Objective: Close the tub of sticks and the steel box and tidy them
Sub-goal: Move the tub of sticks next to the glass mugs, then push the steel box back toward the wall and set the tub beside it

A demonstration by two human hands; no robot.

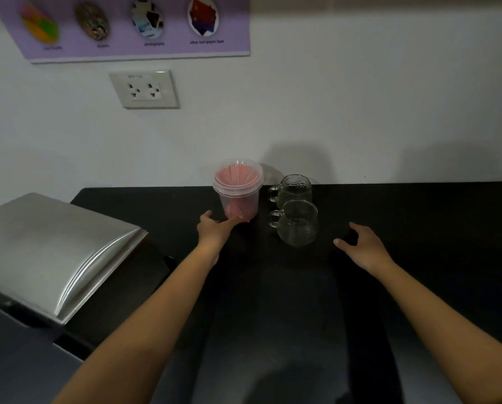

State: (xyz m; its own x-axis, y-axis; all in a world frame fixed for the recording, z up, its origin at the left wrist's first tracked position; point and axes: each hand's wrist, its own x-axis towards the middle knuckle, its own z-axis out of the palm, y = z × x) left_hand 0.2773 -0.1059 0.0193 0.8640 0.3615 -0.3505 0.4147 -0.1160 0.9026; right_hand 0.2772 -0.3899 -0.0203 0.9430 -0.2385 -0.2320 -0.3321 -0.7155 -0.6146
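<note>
left hand stretched forward over the black bench, thumb and fingers spread around the base of the clear tub of pink sticks, fingertips touching its lower wall; loose cupping contact, not a full wrap. right hand out over the bench, palm down, fingers parted and slightly curled, holding nothing, near the closer mug.

tub upright at the back of the bench, close to the wall, lid seated on its rim. steel box at the left edge of the bench, domed lid down. two glass mugs just right of the tub, one behind the other, handles pointing left toward the tub. wall socket and purple poster on the wall above.
</note>
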